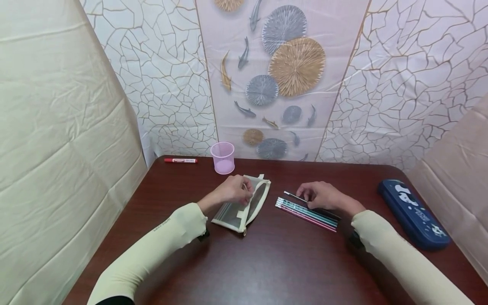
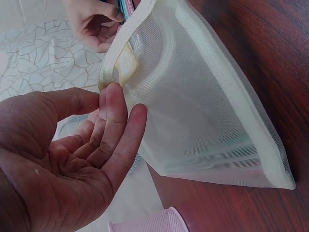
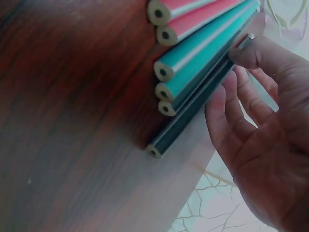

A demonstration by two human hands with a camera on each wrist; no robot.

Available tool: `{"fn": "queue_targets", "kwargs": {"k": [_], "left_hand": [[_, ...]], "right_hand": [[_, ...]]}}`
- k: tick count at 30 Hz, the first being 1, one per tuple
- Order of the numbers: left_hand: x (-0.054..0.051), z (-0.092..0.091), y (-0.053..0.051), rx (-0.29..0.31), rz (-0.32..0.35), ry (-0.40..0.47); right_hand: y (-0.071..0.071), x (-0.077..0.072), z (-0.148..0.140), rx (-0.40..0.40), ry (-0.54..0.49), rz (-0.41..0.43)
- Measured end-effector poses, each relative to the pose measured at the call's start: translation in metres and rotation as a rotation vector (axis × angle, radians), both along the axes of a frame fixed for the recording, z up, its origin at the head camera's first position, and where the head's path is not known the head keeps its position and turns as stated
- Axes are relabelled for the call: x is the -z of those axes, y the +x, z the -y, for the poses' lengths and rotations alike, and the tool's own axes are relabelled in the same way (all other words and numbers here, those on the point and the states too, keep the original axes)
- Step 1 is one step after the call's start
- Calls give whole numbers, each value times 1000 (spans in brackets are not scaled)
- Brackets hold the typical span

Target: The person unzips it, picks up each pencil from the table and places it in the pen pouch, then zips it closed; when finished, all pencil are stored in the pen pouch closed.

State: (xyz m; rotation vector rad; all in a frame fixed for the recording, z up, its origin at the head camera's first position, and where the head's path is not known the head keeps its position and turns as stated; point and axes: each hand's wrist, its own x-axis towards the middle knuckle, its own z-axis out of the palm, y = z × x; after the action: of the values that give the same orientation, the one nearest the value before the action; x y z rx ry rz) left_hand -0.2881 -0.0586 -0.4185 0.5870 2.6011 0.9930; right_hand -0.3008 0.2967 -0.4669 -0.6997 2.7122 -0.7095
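Observation:
With thumb and fingertips, my left hand [image 1: 234, 190] pinches the rim of a cream mesh zip pouch [image 2: 193, 111], whose mouth gapes. Faint teal and pink streaks show through its mesh; I cannot tell whether they lie inside. To the right, my right hand [image 1: 324, 195] holds a black pencil [image 3: 186, 121] between thumb and fingers, in line with the row beside it. That row has teal pencils [image 3: 193, 55] and pink pencils [image 3: 193, 24], with another dark one next to the teal. Their flat, unsharpened ends face the right wrist camera; white erasers are at the far ends.
A pink mesh cup [image 1: 223, 159] stands behind the pouch. The red and white marker [image 1: 181, 160] lies at the back left. On the right edge of the brown table [image 1: 244, 271] is a dark blue pencil case [image 1: 413, 216] with a panda print. Cloth hangs along the back and sides.

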Motion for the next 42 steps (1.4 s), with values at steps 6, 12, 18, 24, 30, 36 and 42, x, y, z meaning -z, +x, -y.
{"fn": "queue_targets", "kwargs": {"k": [6, 12, 18, 24, 30, 36, 42], "left_hand": [[-2, 0, -1, -4, -19, -20], [-2, 1, 0, 1, -5, -9], [0, 2, 1, 10, -17, -7], [0, 6, 0, 0, -7, 4], [0, 6, 0, -4, -7, -10], [0, 5, 0, -2, -4, -10], [1, 3, 0, -5, -5, -7]], "right_hand": [[-2, -1, 6, 21, 49, -19], [10, -17, 17, 61, 36, -145], [34, -46, 41, 106, -94, -337], [51, -57, 64, 178, -384, -305], [58, -47, 87, 222, -655, -213], [62, -36, 114, 405, -1073, 72], [61, -17, 134, 619, -1258, 225]]}}
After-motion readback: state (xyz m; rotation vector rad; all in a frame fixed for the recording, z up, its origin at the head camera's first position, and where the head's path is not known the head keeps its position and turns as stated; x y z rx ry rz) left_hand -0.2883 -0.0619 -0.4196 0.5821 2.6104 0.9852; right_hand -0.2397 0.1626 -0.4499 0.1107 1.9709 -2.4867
